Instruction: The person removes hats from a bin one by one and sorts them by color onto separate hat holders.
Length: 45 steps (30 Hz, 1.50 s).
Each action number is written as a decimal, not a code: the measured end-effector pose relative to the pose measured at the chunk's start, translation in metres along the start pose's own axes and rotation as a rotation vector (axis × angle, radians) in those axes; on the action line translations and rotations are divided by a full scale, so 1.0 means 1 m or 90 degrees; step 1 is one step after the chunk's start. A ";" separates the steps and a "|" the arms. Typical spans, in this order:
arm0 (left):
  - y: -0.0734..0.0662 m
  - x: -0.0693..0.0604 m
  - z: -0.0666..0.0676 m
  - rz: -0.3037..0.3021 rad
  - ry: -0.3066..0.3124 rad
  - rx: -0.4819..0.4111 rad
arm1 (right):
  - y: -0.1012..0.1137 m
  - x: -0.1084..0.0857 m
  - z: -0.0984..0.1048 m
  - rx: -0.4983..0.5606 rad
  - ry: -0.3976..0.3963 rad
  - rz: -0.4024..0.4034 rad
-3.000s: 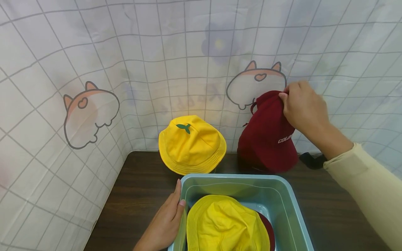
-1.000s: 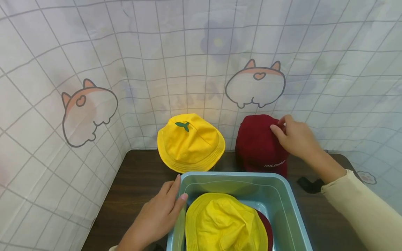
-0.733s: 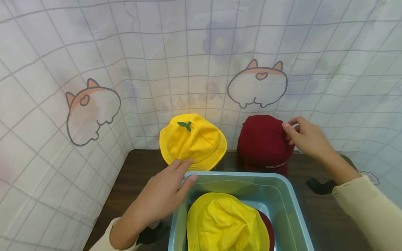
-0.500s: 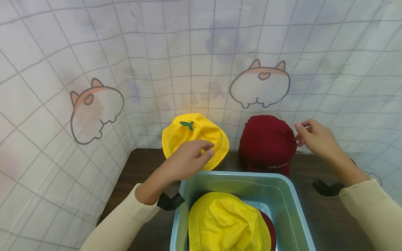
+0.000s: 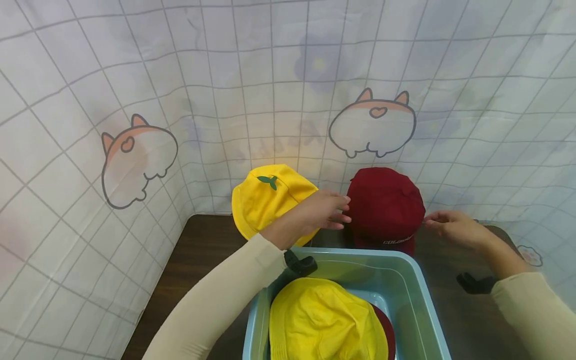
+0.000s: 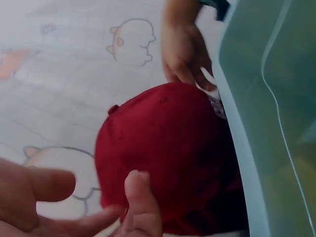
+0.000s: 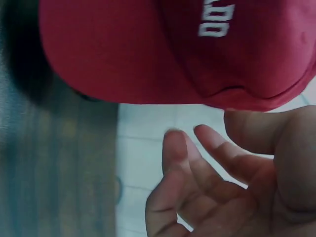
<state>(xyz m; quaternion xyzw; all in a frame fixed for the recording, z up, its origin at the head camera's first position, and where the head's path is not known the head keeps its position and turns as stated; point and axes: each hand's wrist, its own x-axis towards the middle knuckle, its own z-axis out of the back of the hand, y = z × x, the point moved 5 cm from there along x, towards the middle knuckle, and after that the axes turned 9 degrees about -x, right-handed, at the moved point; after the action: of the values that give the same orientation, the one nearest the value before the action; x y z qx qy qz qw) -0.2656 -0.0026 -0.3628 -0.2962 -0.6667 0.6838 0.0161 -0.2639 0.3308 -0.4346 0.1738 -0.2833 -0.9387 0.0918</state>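
Note:
A maroon baseball cap (image 5: pixel 384 202) with white lettering stands at the back, beyond the tub, its brim facing the front and partly hidden by the tub. Beside its left side is my left hand (image 5: pixel 323 212), fingers spread loosely; in the left wrist view the fingertips (image 6: pixel 138 185) overlap the cap, and whether they touch it I cannot tell. At the cap's right side is my right hand (image 5: pixel 459 228), loosely bent and holding nothing. In the right wrist view its thumb (image 7: pixel 249 129) lies at the cap's lower edge. My left hand and wrist partly cover a yellow bucket hat (image 5: pixel 270 205) with a green sprout.
A blue-green tub (image 5: pixel 335 252) stands in front on the dark wooden table (image 5: pixel 180 270). Inside it lie a crumpled yellow hat (image 5: pixel 321 317) and something maroon (image 5: pixel 386 327) beneath. A white grid-patterned cloth (image 5: pixel 252 65) with corgi drawings hangs behind and at the sides.
My right hand lowered the maroon cap, let go of its top and moved down its right side. My left hand left the tub's rim and crossed rightward to the cap's left side.

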 end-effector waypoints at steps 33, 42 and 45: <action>0.013 0.051 -0.005 0.004 -0.144 -0.032 | -0.009 0.027 -0.068 0.300 0.156 0.018; 0.008 0.043 -0.013 -0.023 -0.140 -0.002 | -0.002 0.026 -0.072 0.271 0.132 -0.019; 0.006 0.038 -0.016 -0.030 -0.143 0.025 | 0.003 0.024 -0.071 0.245 0.124 -0.013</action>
<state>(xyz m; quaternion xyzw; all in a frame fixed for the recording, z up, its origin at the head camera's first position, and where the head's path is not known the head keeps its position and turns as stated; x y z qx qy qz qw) -0.2876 0.0271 -0.3820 -0.2017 -0.6573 0.7252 -0.0369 -0.2591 0.2863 -0.4948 0.2812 -0.4453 -0.8468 0.0744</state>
